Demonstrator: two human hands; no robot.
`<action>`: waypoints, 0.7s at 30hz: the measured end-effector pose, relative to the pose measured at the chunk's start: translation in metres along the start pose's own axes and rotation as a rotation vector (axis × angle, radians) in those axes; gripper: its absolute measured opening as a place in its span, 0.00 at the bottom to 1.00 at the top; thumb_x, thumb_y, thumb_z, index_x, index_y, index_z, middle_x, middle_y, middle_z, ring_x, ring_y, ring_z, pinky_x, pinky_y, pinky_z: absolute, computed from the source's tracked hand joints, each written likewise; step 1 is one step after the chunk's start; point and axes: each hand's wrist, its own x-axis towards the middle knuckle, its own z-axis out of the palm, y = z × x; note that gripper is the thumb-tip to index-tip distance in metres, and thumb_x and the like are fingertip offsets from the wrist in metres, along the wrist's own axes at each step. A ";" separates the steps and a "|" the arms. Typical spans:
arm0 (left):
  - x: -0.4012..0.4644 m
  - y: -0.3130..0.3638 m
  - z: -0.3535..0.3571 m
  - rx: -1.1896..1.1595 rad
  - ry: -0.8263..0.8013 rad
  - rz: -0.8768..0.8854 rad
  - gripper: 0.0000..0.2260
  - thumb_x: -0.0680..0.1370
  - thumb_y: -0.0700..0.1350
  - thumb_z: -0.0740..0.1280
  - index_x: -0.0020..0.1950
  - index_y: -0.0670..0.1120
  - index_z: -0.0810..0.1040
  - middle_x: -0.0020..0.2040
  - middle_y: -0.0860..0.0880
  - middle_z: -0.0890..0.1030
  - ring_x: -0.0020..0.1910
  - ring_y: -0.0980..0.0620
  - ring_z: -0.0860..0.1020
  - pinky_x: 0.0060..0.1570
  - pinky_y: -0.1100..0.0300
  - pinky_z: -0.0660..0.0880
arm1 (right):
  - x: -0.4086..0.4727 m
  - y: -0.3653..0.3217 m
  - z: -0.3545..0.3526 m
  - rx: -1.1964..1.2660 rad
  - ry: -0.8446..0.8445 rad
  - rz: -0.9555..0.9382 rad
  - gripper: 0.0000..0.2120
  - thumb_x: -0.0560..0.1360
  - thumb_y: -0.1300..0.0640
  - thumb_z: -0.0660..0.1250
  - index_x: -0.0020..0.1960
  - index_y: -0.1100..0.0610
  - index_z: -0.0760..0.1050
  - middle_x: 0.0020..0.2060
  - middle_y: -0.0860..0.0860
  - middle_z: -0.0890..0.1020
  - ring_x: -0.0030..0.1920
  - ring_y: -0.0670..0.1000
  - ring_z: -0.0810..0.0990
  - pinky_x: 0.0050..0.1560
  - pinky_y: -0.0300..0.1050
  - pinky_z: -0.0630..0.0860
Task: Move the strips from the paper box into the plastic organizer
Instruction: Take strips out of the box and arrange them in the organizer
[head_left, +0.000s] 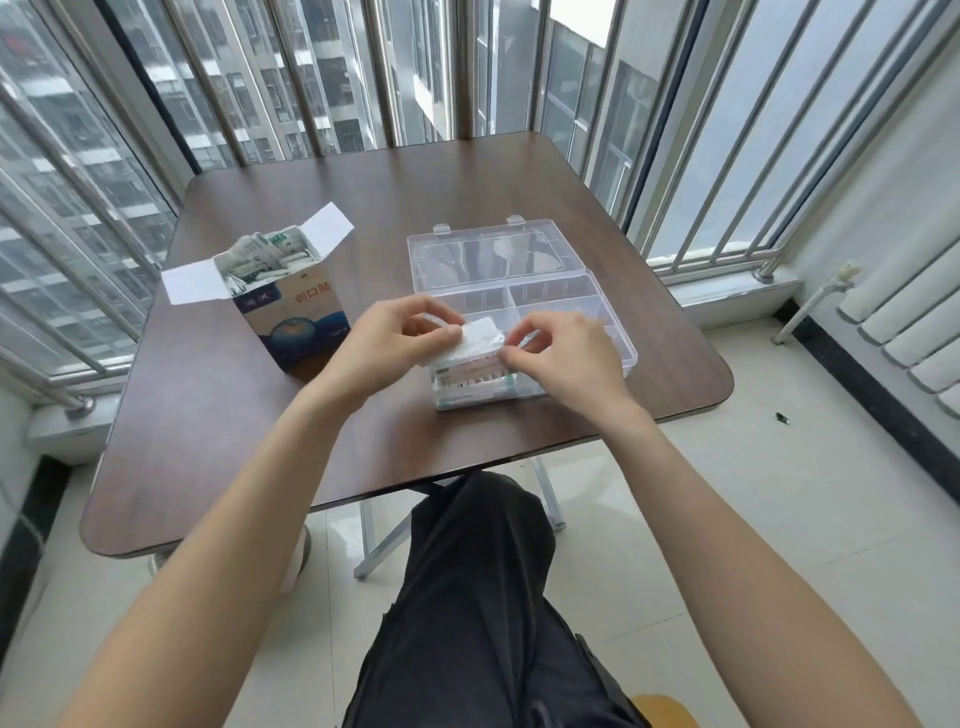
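Seated person, dark trousers (483, 597) nearest the camera, both bare forearms reaching forward over the near edge of the dark brown wooden table (270, 415). Bare tabletop lies left of and nearer than the hands.

Left hand (384, 345) and right hand (563, 358) meet over the near-left compartment of the clear plastic organizer (618, 332). Between them, a small stack of white wrapped strips (480, 338), pinched at its left end by the left thumb and fingers, at its right end by curled right fingertips. Long axis of the stack runs left to right, hand to hand, roughly level, flat face up. Directly beneath the grip, more strips (472, 384) with green print already lie in that compartment, their long axis also left to right, along the organizer's near wall.

Beyond the grip: the organizer's other compartments, then its hinged clear lid (483, 254) lying open and flat.

Left of the grip, apart from the left hand: the blue-and-white paper box (296, 322), upright, white flaps spread outward, crammed with jumbled strips at mixed angles.

Farthest: metal window bars (363, 67). A white radiator (914, 332) stands at far right.
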 end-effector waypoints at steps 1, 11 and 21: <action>0.000 -0.001 0.002 0.038 -0.013 -0.001 0.01 0.76 0.46 0.69 0.46 0.52 0.80 0.35 0.54 0.81 0.31 0.62 0.72 0.33 0.69 0.67 | -0.001 -0.002 0.001 -0.071 0.017 -0.016 0.03 0.70 0.50 0.70 0.42 0.48 0.81 0.38 0.45 0.83 0.45 0.49 0.80 0.43 0.43 0.74; -0.001 0.001 0.011 0.129 -0.016 -0.030 0.04 0.76 0.49 0.68 0.44 0.51 0.81 0.36 0.54 0.82 0.30 0.61 0.74 0.33 0.65 0.69 | -0.002 0.001 -0.001 0.061 0.086 -0.290 0.04 0.72 0.51 0.72 0.44 0.50 0.81 0.42 0.46 0.76 0.31 0.42 0.69 0.39 0.43 0.69; -0.009 -0.012 0.011 0.695 0.228 0.265 0.11 0.73 0.59 0.68 0.44 0.53 0.84 0.47 0.54 0.73 0.49 0.56 0.66 0.45 0.59 0.66 | 0.005 -0.008 -0.003 -0.397 -0.102 -0.154 0.09 0.75 0.49 0.65 0.48 0.51 0.82 0.45 0.49 0.69 0.49 0.54 0.76 0.44 0.43 0.67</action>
